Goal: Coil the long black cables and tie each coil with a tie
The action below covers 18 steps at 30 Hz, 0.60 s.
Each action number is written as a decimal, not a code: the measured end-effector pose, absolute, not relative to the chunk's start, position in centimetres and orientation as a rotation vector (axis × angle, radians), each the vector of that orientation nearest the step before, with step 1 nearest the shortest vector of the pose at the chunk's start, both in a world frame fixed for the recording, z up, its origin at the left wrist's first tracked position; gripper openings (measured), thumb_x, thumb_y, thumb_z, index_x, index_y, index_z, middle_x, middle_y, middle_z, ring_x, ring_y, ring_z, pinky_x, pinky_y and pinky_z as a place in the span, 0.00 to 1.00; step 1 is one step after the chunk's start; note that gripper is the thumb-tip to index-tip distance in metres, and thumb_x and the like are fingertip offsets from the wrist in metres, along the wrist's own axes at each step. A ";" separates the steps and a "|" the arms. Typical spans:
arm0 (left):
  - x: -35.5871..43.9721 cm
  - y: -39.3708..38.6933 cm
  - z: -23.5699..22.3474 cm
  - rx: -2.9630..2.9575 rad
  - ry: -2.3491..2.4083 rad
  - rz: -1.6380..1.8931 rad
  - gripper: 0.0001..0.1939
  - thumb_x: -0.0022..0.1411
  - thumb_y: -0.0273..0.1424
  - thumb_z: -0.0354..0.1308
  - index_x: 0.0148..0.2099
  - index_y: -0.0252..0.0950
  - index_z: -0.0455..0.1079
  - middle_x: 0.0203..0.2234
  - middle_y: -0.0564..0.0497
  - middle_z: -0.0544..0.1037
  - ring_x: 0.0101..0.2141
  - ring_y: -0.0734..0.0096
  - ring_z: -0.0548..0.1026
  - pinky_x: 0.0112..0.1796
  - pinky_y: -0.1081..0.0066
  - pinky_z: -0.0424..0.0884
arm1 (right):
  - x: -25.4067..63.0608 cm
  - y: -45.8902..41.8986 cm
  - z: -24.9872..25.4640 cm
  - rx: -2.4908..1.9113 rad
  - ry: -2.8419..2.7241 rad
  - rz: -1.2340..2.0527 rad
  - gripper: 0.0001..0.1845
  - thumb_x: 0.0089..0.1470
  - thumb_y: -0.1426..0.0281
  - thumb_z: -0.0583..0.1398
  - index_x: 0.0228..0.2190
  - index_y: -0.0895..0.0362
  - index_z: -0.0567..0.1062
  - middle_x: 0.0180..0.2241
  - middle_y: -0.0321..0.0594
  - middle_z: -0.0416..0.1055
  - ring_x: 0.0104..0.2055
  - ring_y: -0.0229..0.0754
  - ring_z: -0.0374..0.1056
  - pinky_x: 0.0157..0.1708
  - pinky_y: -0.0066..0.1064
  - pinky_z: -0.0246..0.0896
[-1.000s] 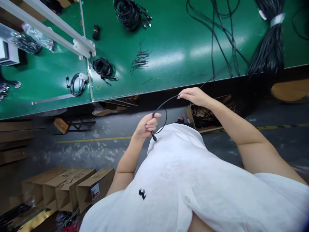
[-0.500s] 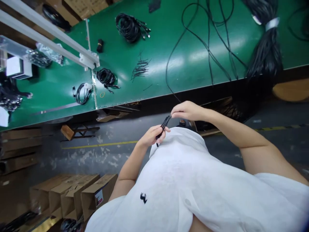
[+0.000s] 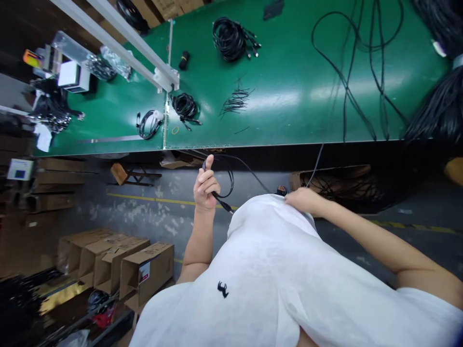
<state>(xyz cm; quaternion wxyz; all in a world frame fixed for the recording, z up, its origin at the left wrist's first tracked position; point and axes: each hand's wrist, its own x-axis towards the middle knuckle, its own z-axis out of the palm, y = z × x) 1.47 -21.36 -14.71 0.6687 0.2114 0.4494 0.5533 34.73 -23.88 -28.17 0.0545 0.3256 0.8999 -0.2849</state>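
Observation:
Off the front edge of the green table, my left hand [image 3: 206, 185] is closed around a looped black cable [image 3: 231, 180], its plug end poking out below the fingers. A strand of that cable runs from the loop toward my right hand [image 3: 301, 200]. That hand is low by the white shirt, fingers closed on the cable, though the grip itself is partly hidden. Another stretch of cable rises from it to the table edge.
The green table [image 3: 289, 115] carries coiled cables [image 3: 231, 38], a smaller coil [image 3: 184, 106], short black ties [image 3: 237, 100] and a thick cable bundle [image 3: 437, 106]. A metal post [image 3: 144, 48] stands at left. Cardboard boxes [image 3: 155, 270] sit on the floor.
My left hand has moved left and up with the cable, which now hangs in a wider loop. My right hand has moved down and right, away from the left. The view has shifted.

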 end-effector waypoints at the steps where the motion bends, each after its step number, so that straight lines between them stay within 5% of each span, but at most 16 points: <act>1: 1.9 -21.1 -15.2 0.512 1.031 1.199 0.13 0.69 0.36 0.51 0.50 0.38 0.71 0.17 0.61 0.62 0.11 0.87 0.49 0.12 0.83 0.48 | 33.2 -24.7 -26.7 0.926 2.771 -0.866 0.16 0.64 0.68 0.50 0.31 0.58 0.76 0.29 0.45 0.76 0.29 0.42 0.69 0.30 0.32 0.50; 7: 6.9 -20.8 -19.2 0.865 1.143 0.689 0.16 0.61 0.41 0.61 0.40 0.31 0.70 0.31 0.46 0.79 0.29 0.75 0.77 0.30 0.77 0.72 | 29.0 -22.4 -20.4 0.727 2.983 -0.770 0.15 0.65 0.69 0.49 0.38 0.58 0.75 0.34 0.42 0.74 0.28 0.39 0.66 0.26 0.30 0.45; 12: 7.0 -22.1 -19.4 0.981 0.834 0.204 0.19 0.64 0.45 0.57 0.40 0.30 0.70 0.23 0.49 0.77 0.20 0.78 0.71 0.24 0.76 0.66 | 31.2 -19.2 -20.3 0.860 2.941 -1.208 0.18 0.66 0.63 0.50 0.35 0.56 0.76 0.33 0.39 0.74 0.32 0.38 0.67 0.30 0.27 0.51; 18: 6.9 -23.2 -19.1 0.665 0.714 0.225 0.22 0.59 0.44 0.62 0.43 0.28 0.74 0.17 0.53 0.70 0.15 0.81 0.63 0.18 0.77 0.59 | 30.9 -19.3 -20.5 0.940 2.904 -1.400 0.20 0.65 0.59 0.50 0.33 0.56 0.77 0.31 0.38 0.72 0.32 0.38 0.66 0.32 0.28 0.53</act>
